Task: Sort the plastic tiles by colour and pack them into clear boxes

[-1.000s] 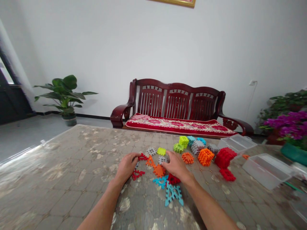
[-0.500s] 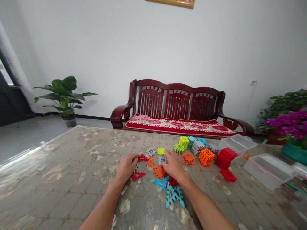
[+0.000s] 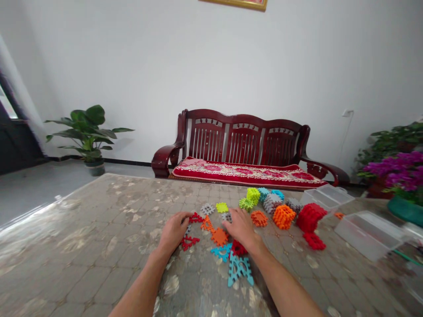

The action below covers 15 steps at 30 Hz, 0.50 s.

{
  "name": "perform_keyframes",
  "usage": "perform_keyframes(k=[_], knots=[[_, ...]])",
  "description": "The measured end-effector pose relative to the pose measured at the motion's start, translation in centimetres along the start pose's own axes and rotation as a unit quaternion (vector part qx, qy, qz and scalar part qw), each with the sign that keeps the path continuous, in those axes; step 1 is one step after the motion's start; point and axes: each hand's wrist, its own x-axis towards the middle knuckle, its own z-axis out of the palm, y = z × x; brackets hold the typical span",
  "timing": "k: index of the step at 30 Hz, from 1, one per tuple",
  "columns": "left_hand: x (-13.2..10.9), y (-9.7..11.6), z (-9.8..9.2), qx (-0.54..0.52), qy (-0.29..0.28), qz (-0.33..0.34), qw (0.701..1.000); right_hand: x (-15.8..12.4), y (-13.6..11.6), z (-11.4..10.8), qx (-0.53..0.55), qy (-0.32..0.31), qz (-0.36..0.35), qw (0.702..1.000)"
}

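the left hand (image 3: pixel 173 233) is set down low on the desk (image 3: pixel 82 246), with its fingers (image 3: pixel 185 215) curled in narrow right beside a small red lattice plastic piece (image 3: pixel 197 218). whether that piece is being held can't really be told from this angle. the right hand (image 3: pixel 241 231) is opened a bit wider, and its fingers (image 3: pixel 228 223) are seen over a grey lattice plastic square (image 3: pixel 226 217), though no clear grip can be made out there either.

both hands are surrounded by flat interlocking bits: a red lattice triangle (image 3: pixel 190 242), an orange lattice triangle (image 3: pixel 207 224), an orange lattice square (image 3: pixel 220 236), a teal lattice piece (image 3: pixel 220 252) and a bigger teal lattice triangle (image 3: pixel 239 270) nearest the edge. a dark red lattice piece (image 3: pixel 238 248) is found right under the right wrist.

further right, chunky built-up blocks are lined up, including an orange lattice cube (image 3: pixel 284 216) and a red lattice block (image 3: pixel 309 217). two clear plastic boxes (image 3: pixel 368 235) are placed past those. behind the desk, a dark red wooden bench (image 3: pixel 244 136) with a floral red cushion (image 3: pixel 247 174) can be seen against the wall.
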Motion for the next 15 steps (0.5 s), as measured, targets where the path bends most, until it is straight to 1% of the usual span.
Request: perform_keyframes(k=[3, 9, 12, 15], knots=[[0.0, -0.3, 0.2, -0.001, 0.004, 0.003, 1.000, 0.1, -0.2, -0.2, -0.018, -0.018, -0.004, 1.000], [0.1, -0.7, 0.3, -0.005, 0.018, 0.005, 1.000, 0.5, 0.0, -0.1, -0.014, -0.019, -0.011, 1.000], [0.2, -0.7, 0.3, -0.002, 0.012, 0.006, 1.000, 0.4, 0.2, -0.2, -0.005, -0.011, -0.022, 1.000], [0.2, -0.7, 0.2, 0.000, 0.011, 0.000, 1.000, 0.6, 1.6, -1.2, 0.028, 0.019, -0.021, 0.999]])
